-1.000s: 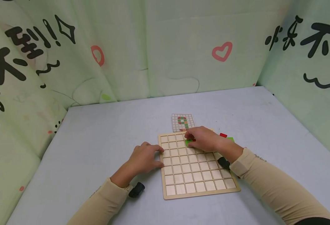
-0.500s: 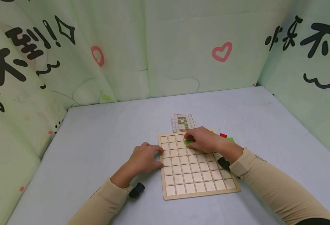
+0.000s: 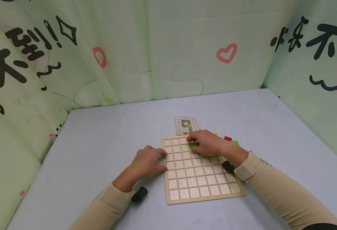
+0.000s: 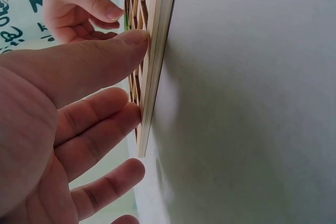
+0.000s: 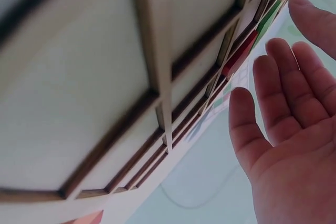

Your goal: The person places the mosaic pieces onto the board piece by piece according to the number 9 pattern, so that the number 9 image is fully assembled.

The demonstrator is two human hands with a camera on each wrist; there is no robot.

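A wooden grid board (image 3: pixel 205 198) lies flat on the table. My left hand (image 3: pixel 148 161) touches its left edge with thumb and fingertips, fingers fairly straight; the left wrist view shows the thumb (image 4: pixel 105 64) against the rim. Over the board's far rows is my right hand (image 3: pixel 208 142), fingers loosely bent. A green square tile (image 3: pixel 192 146) sits in a cell below its fingertips. In the right wrist view, a red tile (image 5: pixel 240 56) and the green tile lie in neighbouring cells, and nothing shows between the fingers.
A small pattern card (image 3: pixel 187 125) with a coloured grid design lies just beyond the board. Right of the board are a loose red piece (image 3: pixel 227 138) and a green piece (image 3: pixel 235 142), partly behind the right forearm. A printed curtain (image 3: pixel 171 48) surrounds the table.
The right index finger has shifted slightly left and away from the green tile, so more of the tile shows. My left hand and the board have stayed still.
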